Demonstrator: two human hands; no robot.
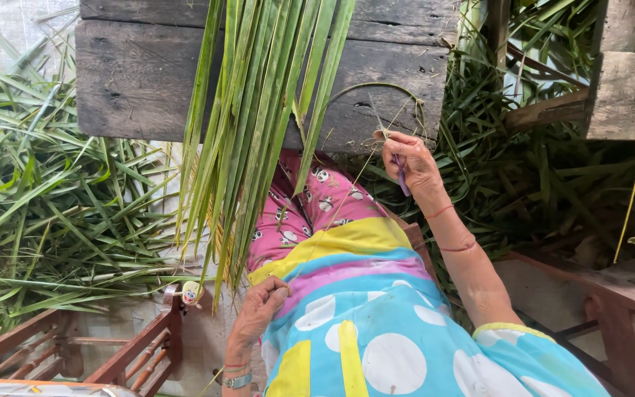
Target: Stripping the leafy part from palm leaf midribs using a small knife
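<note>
A fan of long green palm leaves [259, 125] hangs down from the weathered wooden table [134, 81] and drapes toward the person's lap, tips ending near the left knee; the leaflets look light and springy — stiff along the length, easily bent or split across it, with edges that may be sharp enough to call for a careful grip. A pale thin midrib strip [332, 213] runs slantwise between the two hands, seemingly drawn taut; it reads as wiry and slender, likely to kink or snap if pinched hard in the middle, so the ends are the sensible places to hold.

The right hand [409, 162] is raised beside the table's lower edge, fingers curled closed around a small purple-handled tool, probably a knife, with the upper end of the strip at its fingertips; the blade itself is too fine to make out. The left hand [259, 309] rests low against the bright patterned clothing at the hip, fingers bunched nearly shut, apparently pinching the lower end of the strip — though the contact is small and hard to confirm.

Loose cut leaves [53, 213] lie heaped on the ground to the left; a wooden chair frame [134, 345] stands just beside the left hand.
</note>
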